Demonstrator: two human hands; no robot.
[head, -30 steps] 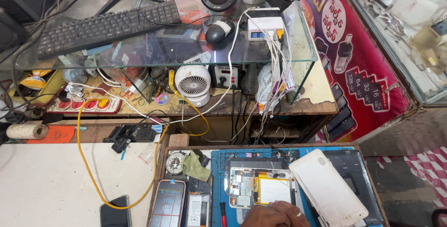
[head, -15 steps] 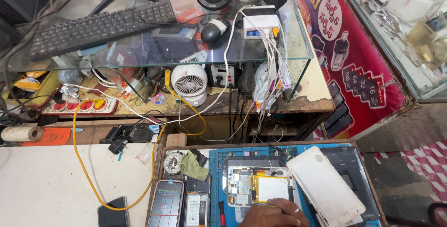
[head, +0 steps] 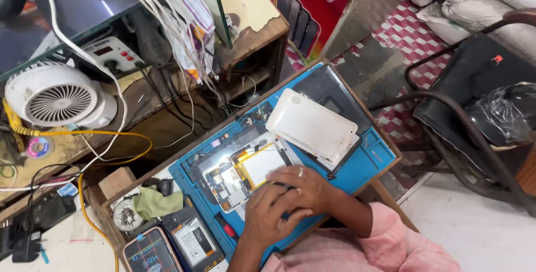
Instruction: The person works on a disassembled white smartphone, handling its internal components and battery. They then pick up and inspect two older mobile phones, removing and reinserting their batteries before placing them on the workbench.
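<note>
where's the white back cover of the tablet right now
In the head view the white back cover lies right of centre on the blue work mat, propped over a dark device, just up and right of the opened tablet under both hands.

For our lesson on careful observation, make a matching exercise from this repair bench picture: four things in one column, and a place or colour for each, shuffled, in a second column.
Things:
1. small fan
2. back cover
3. opened tablet
4. green cloth

Descriptions:
A. lies tilted at the blue mat's upper right, white
B. crumpled left of the mat, beside a small dish of screws
C. stands under the glass shelf at left, white with a round grille
D. lies in the middle of the mat, partly under both hands

Pairs: 1-C, 2-A, 3-D, 4-B
</note>
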